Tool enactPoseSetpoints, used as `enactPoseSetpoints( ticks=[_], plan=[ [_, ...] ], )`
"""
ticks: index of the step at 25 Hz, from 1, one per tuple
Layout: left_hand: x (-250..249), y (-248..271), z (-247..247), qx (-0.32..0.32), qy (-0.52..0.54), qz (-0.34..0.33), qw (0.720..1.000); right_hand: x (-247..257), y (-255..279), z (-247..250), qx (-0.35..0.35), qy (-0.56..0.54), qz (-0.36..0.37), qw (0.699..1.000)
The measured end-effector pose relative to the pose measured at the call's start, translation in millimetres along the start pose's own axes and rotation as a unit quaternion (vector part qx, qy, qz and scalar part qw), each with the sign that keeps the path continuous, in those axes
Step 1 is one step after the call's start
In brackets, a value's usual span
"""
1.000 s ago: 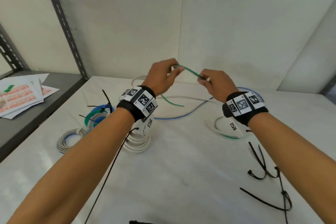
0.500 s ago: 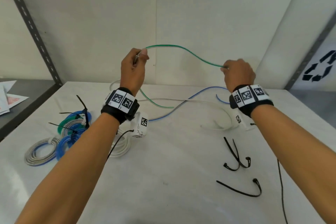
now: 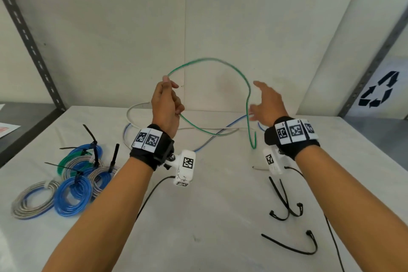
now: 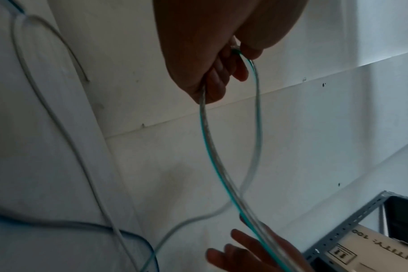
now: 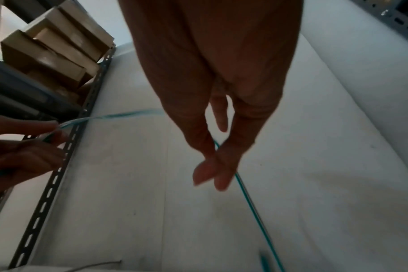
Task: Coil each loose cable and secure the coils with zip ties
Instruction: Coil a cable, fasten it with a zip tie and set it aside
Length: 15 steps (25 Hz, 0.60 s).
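Fingers of the left hand [image 3: 166, 104] are pinching the green cable [image 3: 223, 62], looping above the table [image 3: 198, 216]. Left wrist: thumb and forefinger are gripping it. Right wrist: the right hand [image 5: 212, 110] is extending straight fingers beside the cable.

In the centre of the head view we see a thin green cable [image 3: 240, 77] raised in one open loop above the table, its free end hanging down at the right. Finished coils [image 3: 72, 192], blue, grey and green, lie at the lower left, already tied. Loose black zip ties [image 3: 287, 205] lie at the lower right.
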<state>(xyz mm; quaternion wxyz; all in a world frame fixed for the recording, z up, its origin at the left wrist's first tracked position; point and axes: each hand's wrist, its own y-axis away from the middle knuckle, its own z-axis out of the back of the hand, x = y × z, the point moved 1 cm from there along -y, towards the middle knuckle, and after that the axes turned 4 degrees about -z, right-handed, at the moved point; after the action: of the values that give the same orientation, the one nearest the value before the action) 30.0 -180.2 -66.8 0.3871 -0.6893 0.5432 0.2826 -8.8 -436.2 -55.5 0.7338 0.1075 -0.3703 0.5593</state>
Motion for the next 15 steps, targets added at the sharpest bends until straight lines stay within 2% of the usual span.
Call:
enactPoseSetpoints(
  ticks=[1,2,3,4,6,7,8,10,13,14,15],
  plan=[
    [3,0,-2,-0.014,0.016,0.015,1.0,-7,0,-8,0.016,0.01,-0.01,1.0],
    [6,1,-3,-0.036,0.029,0.03,0.999,-4,7,-13,0.004,-0.021,-0.014,1.0],
    [10,0,-5,-0.062,0.043,0.044,0.996,2,17,-16,-0.016,-0.103,-0.011,0.995],
    [13,-1,-6,-0.086,0.056,0.054,0.993,12,29,-18,0.0,-0.211,-0.036,0.977],
    [17,-3,-8,-0.12,0.071,0.06,0.988,26,51,-26,0.13,-0.418,-0.107,0.893],
    [20,-3,-10,-0.13,0.072,0.06,0.987,31,58,-30,0.173,-0.48,-0.115,0.852],
    [23,-3,-13,-0.14,0.071,0.059,0.986,32,60,-37,0.178,-0.512,-0.103,0.834],
    [32,-2,-14,-0.162,0.064,0.064,0.983,33,56,-50,0.129,-0.577,-0.075,0.803],
    [45,-6,-9,-0.22,0.085,0.08,0.969,35,50,-63,0.046,-0.628,-0.146,0.763],
    [46,-8,-6,-0.236,0.091,0.084,0.964,36,50,-65,0.034,-0.62,-0.154,0.768],
    [49,-12,-3,-0.249,0.091,0.088,0.96,35,49,-69,0.02,-0.596,-0.15,0.789]
  ],
)
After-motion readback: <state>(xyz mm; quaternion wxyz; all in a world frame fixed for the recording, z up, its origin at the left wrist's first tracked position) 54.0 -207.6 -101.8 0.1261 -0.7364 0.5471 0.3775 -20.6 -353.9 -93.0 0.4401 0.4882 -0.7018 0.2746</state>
